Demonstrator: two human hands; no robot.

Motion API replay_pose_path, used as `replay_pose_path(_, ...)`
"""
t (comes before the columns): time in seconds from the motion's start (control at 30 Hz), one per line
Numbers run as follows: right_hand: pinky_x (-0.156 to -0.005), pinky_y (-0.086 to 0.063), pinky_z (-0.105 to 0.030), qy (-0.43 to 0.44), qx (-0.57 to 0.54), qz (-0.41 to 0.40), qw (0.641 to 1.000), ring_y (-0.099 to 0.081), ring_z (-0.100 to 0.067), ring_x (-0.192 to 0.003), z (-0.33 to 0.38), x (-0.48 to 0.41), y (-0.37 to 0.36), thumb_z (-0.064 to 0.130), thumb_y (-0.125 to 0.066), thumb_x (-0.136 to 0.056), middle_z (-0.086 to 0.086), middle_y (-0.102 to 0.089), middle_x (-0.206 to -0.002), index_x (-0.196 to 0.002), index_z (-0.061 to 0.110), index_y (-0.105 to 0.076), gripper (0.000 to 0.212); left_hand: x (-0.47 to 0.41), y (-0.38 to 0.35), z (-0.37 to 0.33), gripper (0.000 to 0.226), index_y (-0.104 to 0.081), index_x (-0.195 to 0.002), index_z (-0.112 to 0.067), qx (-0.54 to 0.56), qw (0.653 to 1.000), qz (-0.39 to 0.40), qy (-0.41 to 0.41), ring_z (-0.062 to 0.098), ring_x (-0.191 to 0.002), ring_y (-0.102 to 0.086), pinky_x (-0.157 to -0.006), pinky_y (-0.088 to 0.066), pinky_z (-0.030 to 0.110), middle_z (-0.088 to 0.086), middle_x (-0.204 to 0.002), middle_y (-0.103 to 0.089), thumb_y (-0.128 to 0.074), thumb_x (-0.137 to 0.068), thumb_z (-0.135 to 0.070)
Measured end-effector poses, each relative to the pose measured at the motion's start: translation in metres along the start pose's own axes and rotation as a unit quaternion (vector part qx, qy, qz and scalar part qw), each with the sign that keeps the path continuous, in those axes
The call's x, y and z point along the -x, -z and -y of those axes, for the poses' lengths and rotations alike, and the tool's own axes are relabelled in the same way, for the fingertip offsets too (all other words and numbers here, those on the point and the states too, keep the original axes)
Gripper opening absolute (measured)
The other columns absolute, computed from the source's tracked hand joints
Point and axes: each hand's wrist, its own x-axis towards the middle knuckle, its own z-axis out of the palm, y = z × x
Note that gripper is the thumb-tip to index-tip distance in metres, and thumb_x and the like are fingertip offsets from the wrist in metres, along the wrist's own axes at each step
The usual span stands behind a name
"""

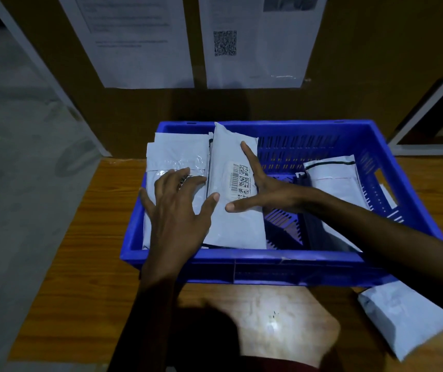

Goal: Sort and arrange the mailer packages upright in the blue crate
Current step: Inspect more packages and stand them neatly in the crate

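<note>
The blue crate (pixel 268 267) stands on the wooden table. At its left end several grey mailers lean together; the frontmost mailer (pixel 231 224) carries a barcode label. My left hand (pixel 177 210) lies flat with spread fingers over the left mailers (pixel 174 154), thumb touching the labelled one. Reaching in from the right, my right hand (pixel 266 189) presses the labelled mailer with straight, spread fingers. Another mailer (pixel 333 178) leans against the crate's right side, partly behind my right forearm.
A loose grey mailer (pixel 402 315) lies on the table (pixel 81 264) at the front right of the crate. A brown board with two taped paper sheets (pixel 255 41) rises just behind the crate. Grey floor lies to the left.
</note>
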Motion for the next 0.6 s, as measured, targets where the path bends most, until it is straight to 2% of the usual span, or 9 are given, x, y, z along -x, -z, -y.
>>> replay_pose_path(0.1,-0.123,-0.034,-0.044,-0.004,-0.023,-0.003,1.0,-0.028,-0.009,-0.152,-0.003,-0.003,-0.003,0.025,-0.093,-0.076,0.017,-0.004,-0.171,-0.149,0.065,0.019,0.139,-0.006,0.004,0.012,0.038,-0.069,-0.12,-0.03,0.045,0.999,0.002,-0.019,0.019,-0.141,-0.041,-0.116,-0.02,0.067,-0.005,-0.144,-0.056,-0.059,-0.089,-0.049)
replay_pose_path(0.17,-0.125,-0.029,-0.046,-0.008,-0.015,-0.003,1.0,-0.018,-0.01,-0.155,-0.003,-0.005,-0.004,0.033,-0.093,-0.074,0.016,0.004,-0.171,-0.146,0.067,0.021,0.139,-0.012,0.008,0.026,0.036,-0.07,-0.12,-0.029,0.058,0.997,0.021,-0.048,0.02,-0.14,-0.043,-0.114,-0.024,0.066,-0.005,-0.144,-0.056,-0.063,-0.087,-0.041)
replay_pose_path(0.3,-0.126,-0.026,-0.053,-0.013,0.018,0.001,1.0,-0.013,-0.015,-0.158,0.0,-0.012,-0.006,0.05,-0.096,-0.064,0.015,0.005,-0.172,-0.13,0.083,0.019,0.136,-0.019,0.017,0.038,0.036,-0.068,-0.125,-0.027,0.112,0.988,0.083,-0.071,0.01,-0.147,-0.033,-0.122,-0.011,0.061,-0.011,-0.149,-0.051,-0.062,-0.09,-0.034)
replay_pose_path(0.4,-0.126,-0.021,-0.058,-0.012,0.045,-0.017,0.999,-0.004,-0.019,-0.159,0.001,-0.015,-0.009,0.06,-0.097,-0.057,0.014,0.004,-0.172,-0.131,0.081,0.022,0.142,-0.021,0.018,0.033,0.037,-0.067,-0.128,-0.028,0.133,0.986,0.072,-0.074,0.005,-0.149,-0.03,-0.125,0.004,0.054,-0.014,-0.147,-0.054,-0.06,-0.093,-0.038)
replay_pose_path(0.5,-0.125,-0.02,-0.06,-0.007,0.04,-0.024,0.999,-0.003,-0.021,-0.16,0.002,-0.018,-0.011,0.061,-0.097,-0.056,0.014,-0.001,-0.172,-0.138,0.074,0.024,0.147,-0.021,0.012,0.015,0.046,-0.054,-0.142,-0.032,0.064,0.989,0.057,-0.12,0.007,-0.153,-0.022,-0.124,0.015,0.051,-0.01,-0.155,-0.045,-0.052,-0.097,-0.045)
replay_pose_path(0.6,-0.123,-0.025,-0.061,0.008,0.042,-0.011,0.999,-0.01,-0.022,-0.159,-0.001,-0.016,-0.011,0.056,-0.095,-0.062,0.013,-0.001,-0.172,-0.143,0.071,0.021,0.143,-0.022,-0.004,-0.003,0.057,-0.038,-0.155,-0.034,-0.005,0.979,0.109,-0.17,0.012,-0.157,-0.006,-0.122,0.019,0.053,-0.008,-0.167,-0.023,-0.041,-0.1,-0.05)
